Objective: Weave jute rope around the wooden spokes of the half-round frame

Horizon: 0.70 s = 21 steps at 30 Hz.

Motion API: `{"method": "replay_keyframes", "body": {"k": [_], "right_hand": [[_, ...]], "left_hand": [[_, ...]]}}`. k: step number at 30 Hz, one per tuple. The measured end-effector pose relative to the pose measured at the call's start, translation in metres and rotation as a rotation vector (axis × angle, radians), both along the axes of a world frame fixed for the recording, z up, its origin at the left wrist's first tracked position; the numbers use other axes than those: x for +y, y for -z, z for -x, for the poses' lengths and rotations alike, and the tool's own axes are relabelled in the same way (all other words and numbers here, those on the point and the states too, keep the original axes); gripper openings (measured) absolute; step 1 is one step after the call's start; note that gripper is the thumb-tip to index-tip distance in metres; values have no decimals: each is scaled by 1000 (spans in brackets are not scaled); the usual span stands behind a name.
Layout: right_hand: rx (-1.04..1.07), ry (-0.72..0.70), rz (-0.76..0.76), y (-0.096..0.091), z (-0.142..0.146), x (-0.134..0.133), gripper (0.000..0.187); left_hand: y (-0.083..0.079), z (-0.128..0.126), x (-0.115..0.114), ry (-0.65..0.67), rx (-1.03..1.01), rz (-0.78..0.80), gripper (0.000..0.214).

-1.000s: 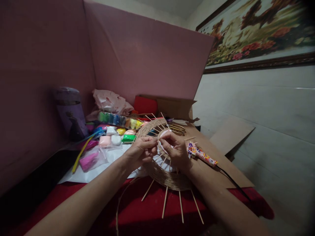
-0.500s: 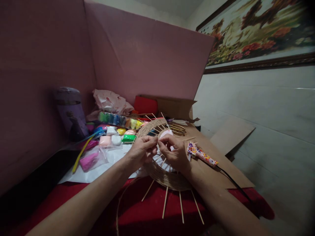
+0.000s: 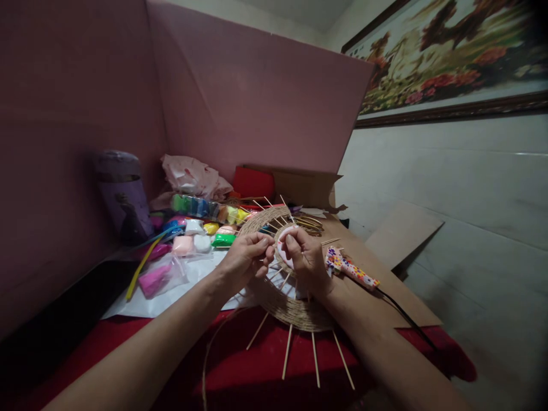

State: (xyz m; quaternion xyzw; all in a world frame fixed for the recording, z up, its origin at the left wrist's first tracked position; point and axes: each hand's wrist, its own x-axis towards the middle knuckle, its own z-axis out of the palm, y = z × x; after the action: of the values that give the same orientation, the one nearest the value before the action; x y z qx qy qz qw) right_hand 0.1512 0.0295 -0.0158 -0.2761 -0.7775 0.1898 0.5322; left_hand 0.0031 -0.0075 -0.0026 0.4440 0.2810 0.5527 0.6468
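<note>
A ring woven of brown twine lies on the table, with several thin wooden sticks running out from it like spokes. At its middle is a small round centre, whitish pink with a twine edge. Above the ring's left part, my left hand is closed in a pinch; whatever is between its fingertips is too small to name. My right hand has its thumb and forefinger pressed together over the centre, its contents hidden. A loose strand of twine hangs down at the lower left.
A flower-patterned glue gun with a black cord rests on cardboard at the right. Packets of coloured clay lie at the left, near a purple tumbler. Gold hoops sit behind. Red cloth covers the front.
My right hand has drawn slightly away from my left fingertips, to the right and up, uncovering more of the round centre. My left hand and the ring are almost unmoved.
</note>
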Motion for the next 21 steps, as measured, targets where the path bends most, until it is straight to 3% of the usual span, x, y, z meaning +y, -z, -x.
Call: {"method": "replay_keyframes", "body": {"k": [3,6,9,12,16,21], "right_hand": [[15,10,14,-1,0,1,24],[52,-38,78,1,1,3,17],[129,-162,182,2,3,7,12],[228,-234,282,1,4,10,17],[300,-244,410,-4,4,11,20],[395,-294,491,-5,6,11,21]], "left_hand": [[1,-1,2,-85,16,-34,16],[5,1,6,-252,163,-189,14],[9,4,9,-496,540,-497,14],[11,9,10,-679,1025,-837,36],[12,16,11,-738,1496,-1082,50],[7,20,11,-766,1740,-1147,51]]}}
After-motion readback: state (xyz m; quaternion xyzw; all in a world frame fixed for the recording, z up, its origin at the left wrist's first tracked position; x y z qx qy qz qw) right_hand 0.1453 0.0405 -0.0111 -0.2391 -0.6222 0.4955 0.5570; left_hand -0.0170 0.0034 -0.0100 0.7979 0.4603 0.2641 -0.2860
